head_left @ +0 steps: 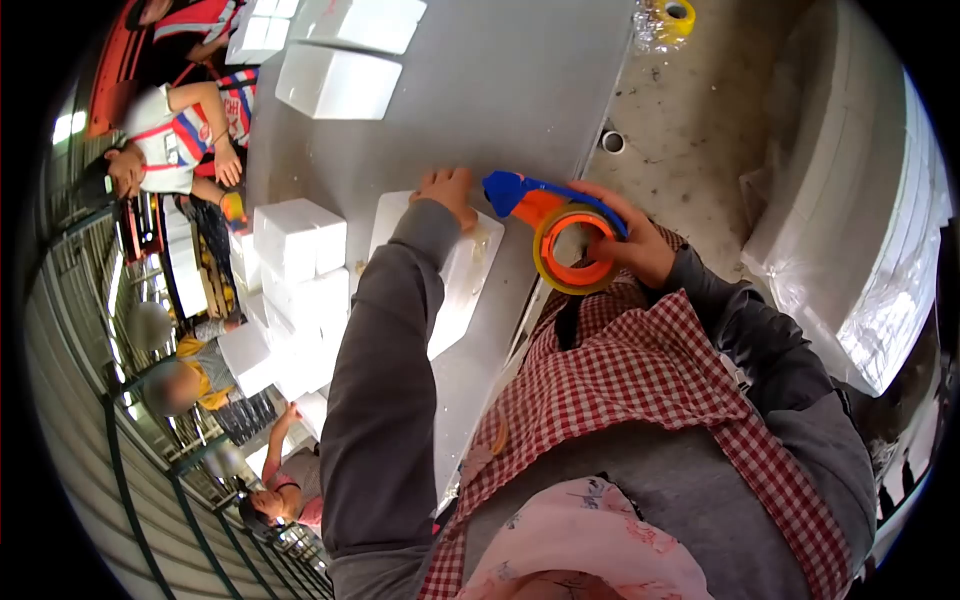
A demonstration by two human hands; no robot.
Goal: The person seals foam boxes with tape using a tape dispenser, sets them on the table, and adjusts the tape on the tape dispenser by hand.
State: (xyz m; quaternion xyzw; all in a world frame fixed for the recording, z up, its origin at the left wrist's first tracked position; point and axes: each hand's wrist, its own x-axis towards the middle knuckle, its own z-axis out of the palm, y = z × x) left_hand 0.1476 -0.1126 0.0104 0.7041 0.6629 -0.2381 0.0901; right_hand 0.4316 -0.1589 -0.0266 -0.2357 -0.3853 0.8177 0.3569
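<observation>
My right hand (637, 240) grips a blue and orange tape dispenser (515, 196) with a roll of tape on it, fingers along the frame and thumb near the roll's core. The dispenser is held above the table's near edge, its blue head pointing left. Beneath my left arm lies a long white foam box (468, 275), partly covered by the grey sleeve. My left hand (447, 195) bends its fingers over the far end of this box; the fingertips are partly hidden. The dispenser and the box are apart in this view.
Several white foam boxes (300, 240) are stacked at the left, and others (340, 82) sit farther along the grey table (480, 90). Yellow tape rolls (675, 15) and a loose ring (613, 142) lie beyond the edge. Plastic-wrapped white stacks (850, 220) stand right. Several people are at left.
</observation>
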